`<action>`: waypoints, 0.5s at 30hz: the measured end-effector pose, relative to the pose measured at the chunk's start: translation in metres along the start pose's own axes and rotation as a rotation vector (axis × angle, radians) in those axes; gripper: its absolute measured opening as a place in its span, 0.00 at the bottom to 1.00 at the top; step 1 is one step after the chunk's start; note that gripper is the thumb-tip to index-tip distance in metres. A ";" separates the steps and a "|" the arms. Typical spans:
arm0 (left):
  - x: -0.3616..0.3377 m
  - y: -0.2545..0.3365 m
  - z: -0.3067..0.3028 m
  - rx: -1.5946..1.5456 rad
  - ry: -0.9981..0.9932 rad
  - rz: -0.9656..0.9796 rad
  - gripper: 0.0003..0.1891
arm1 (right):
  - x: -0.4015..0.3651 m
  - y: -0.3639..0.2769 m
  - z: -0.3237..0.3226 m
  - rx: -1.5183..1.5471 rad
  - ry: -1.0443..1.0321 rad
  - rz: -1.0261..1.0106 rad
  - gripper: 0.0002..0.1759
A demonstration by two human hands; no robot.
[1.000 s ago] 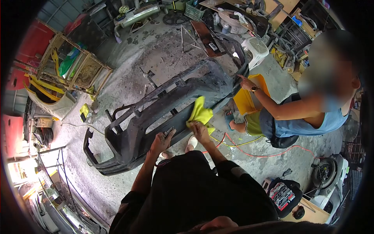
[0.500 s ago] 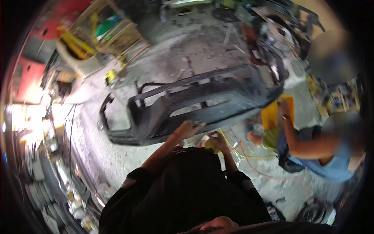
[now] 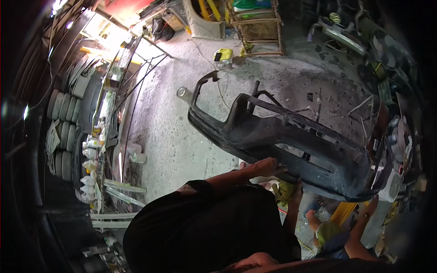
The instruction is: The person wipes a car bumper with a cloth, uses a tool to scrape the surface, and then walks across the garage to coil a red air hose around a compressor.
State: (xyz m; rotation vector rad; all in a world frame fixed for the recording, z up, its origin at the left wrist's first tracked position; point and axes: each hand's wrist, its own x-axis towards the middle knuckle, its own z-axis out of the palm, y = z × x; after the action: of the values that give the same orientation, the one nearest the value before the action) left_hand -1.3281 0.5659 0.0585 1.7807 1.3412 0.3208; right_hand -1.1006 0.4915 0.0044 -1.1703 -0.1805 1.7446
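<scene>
Head view, listing near to far.

Item one, risks: I am judging that the bumper [image 3: 314, 150] is sitting tilted and bearing on few points. It could be slipping or twisting out of my hold if either holder shifts. Its hooked end is hanging over the bare floor [image 3: 173, 136] and could be scraping there.

Item two, left hand [image 3: 267, 166]: lying with fingers stretched flat along the bumper's near edge, touching it.

Item three, right hand [image 3: 298, 183]: reaching up beneath the same edge and mostly hidden. I cannot tell whether it is gripping anything. A yellow cloth [image 3: 283, 191] is bunching just beside that wrist and could be dropping unseen under the lip.

Item four, co-worker's hand [image 3: 371, 204]: rising close to the bumper's right end, though I am not seeing clear contact.

Item five, farther off: stacked tyres [image 3: 63, 127] are ranging along the left side, well apart from the bumper.
</scene>
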 end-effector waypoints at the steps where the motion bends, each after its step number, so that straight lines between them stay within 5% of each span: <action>1: -0.008 -0.008 -0.006 -0.017 0.037 -0.009 0.32 | 0.008 0.008 -0.009 -0.010 -0.011 0.013 0.35; 5: -0.040 -0.028 -0.031 -0.061 0.070 -0.128 0.29 | 0.021 0.018 -0.016 -0.011 0.137 0.046 0.40; 7: -0.059 -0.023 -0.052 -0.124 0.169 -0.101 0.18 | 0.018 0.017 -0.011 -0.082 0.192 0.047 0.43; 11: -0.090 -0.047 -0.088 -0.192 0.080 -0.171 0.16 | 0.016 0.022 -0.005 -0.146 0.259 -0.011 0.40; 15: -0.121 -0.074 -0.128 -0.299 0.330 -0.028 0.15 | -0.005 0.025 0.019 -0.398 0.384 0.018 0.35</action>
State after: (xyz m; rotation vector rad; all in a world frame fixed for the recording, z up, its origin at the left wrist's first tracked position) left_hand -1.5068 0.5244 0.1132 1.5006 1.4547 0.7845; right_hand -1.1315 0.4823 0.0027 -1.7764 -0.2927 1.5018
